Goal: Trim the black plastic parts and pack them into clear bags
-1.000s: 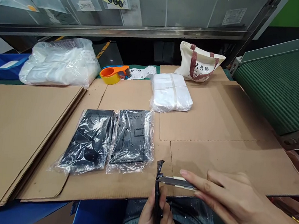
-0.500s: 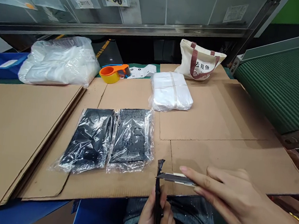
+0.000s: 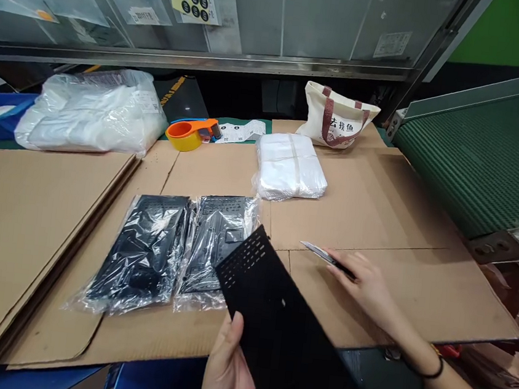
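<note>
Black perforated panel point(image 3: 271, 301) sat unwrapped above the cardboard sheet's point(image 3: 207, 344) near edge, gripped by a half-closed left hand point(image 3: 227, 370); right hand point(image 3: 365, 286) pinched a utility knife point(image 3: 322, 255); two bagged panels point(image 3: 141, 262) lay unopened on the sheet.

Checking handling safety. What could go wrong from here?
The utility knife in the right hand points its bare blade toward the black perforated panel in the left hand; a slip could scratch the panel or cut fingers. The panel overhangs a bagged panel; dropping it might damage that bag.
</note>
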### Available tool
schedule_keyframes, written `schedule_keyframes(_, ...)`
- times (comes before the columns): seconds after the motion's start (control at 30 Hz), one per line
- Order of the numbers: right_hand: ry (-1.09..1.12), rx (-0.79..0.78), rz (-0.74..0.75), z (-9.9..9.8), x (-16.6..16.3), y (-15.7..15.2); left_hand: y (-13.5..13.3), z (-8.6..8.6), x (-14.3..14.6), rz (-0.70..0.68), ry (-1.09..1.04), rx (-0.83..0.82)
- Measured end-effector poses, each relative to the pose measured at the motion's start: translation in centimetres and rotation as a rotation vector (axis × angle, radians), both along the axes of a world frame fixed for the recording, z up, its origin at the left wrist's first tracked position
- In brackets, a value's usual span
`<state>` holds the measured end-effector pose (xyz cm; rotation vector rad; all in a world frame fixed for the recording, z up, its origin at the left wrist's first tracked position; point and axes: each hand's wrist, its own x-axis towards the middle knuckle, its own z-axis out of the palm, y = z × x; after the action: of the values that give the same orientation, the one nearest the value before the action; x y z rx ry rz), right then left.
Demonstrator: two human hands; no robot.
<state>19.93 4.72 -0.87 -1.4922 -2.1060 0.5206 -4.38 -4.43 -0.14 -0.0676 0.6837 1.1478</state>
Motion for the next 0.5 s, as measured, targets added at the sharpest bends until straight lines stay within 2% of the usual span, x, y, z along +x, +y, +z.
schedule_keyframes(0.07, -0.066, 0.009, 0.018, -1.7, -0.2, 0.1, 0.5, 0.8, 0.3, 0.091, 0.091, 0.024)
schedule_keyframes(0.13, -0.106, 0.017, 0.018, -2.8, -0.4, 0.1, 0.9, 1.4, 0.8, 0.097, 0.141, 0.034)
schedule_keyframes(0.23, -0.026, 0.012, -0.020, -3.2, -0.5, -0.1, 1.2, 1.9, 1.6, 0.078, 0.182, 0.039)
schedule_keyframes(0.3, 0.172, -0.064, -0.045, -2.7, -0.5, -0.2, 1.4, 2.0, 2.0, 0.098, 0.218, 0.036)
schedule_keyframes(0.43, 0.830, -0.380, -0.043, -1.3, -1.1, -1.5, 1.6, 1.9, 2.8, 0.141, 0.315, 0.066)
schedule_keyframes(0.5, 1.082, -0.499, -0.070, -0.9, -1.7, -2.4, 1.6, 1.6, 3.2, 0.133, 0.344, 0.087)
